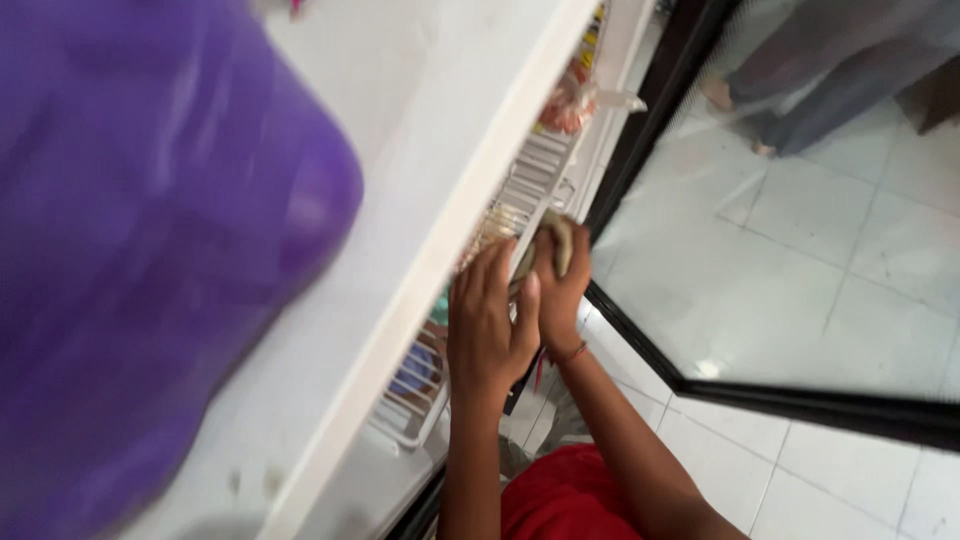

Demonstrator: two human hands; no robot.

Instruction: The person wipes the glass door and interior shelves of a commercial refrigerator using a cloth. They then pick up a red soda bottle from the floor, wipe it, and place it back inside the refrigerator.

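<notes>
Right hand (558, 285): fingers closed around a small pale bundle (560, 240), blurred, kind unclear, at the wire shelf (525, 185) edge. Left hand (487, 325): fingers spread flat, grasping nothing visible. Purple object (140, 250) hides the left side.

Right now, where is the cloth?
In the head view, the cloth sits mid-frame in the right hand, pressed against the white wire shelf of the open fridge, beside the left hand.

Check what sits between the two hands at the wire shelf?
Head view: a small tan bundle, blurred, lies between the left hand and the right hand; the right one pinches it, just in front of the wire shelf.
</notes>
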